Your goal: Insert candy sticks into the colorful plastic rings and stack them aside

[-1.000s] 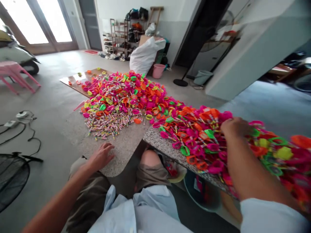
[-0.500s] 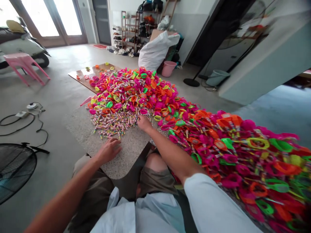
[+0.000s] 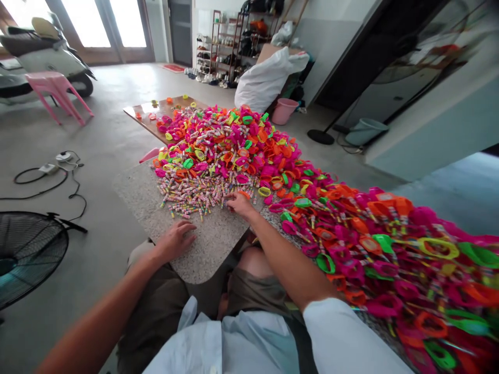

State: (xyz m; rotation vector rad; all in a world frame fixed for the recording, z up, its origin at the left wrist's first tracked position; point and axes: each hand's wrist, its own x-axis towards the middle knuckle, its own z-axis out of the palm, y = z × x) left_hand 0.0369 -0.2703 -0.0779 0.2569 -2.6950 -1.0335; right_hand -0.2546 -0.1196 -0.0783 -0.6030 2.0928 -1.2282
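A heap of small patterned sticks (image 3: 195,195) lies on the speckled stone table (image 3: 202,249). Behind it rises a pile of pink, orange, yellow and green plastic watch-shaped pieces (image 3: 234,135). My left hand (image 3: 177,240) rests on the stone at the near left of the sticks, fingers slightly bent and apart, holding nothing. At the right edge of the stick heap is my right hand (image 3: 239,204), its fingers bent together near an orange piece; what they hold, if anything, is too small to name.
More coloured pieces (image 3: 351,249) spread along the right side. A black fan (image 3: 31,254) and cables stand on the floor at left, with a pink stool (image 3: 58,93) and a scooter (image 3: 42,62) beyond. Behind the pile are a white sack (image 3: 259,80) and a pink bucket (image 3: 284,110).
The view has shifted, so the scene sits further right. My right hand has drawn slightly nearer, and an orange piece now shows beside it. My left hand stays on the stone.
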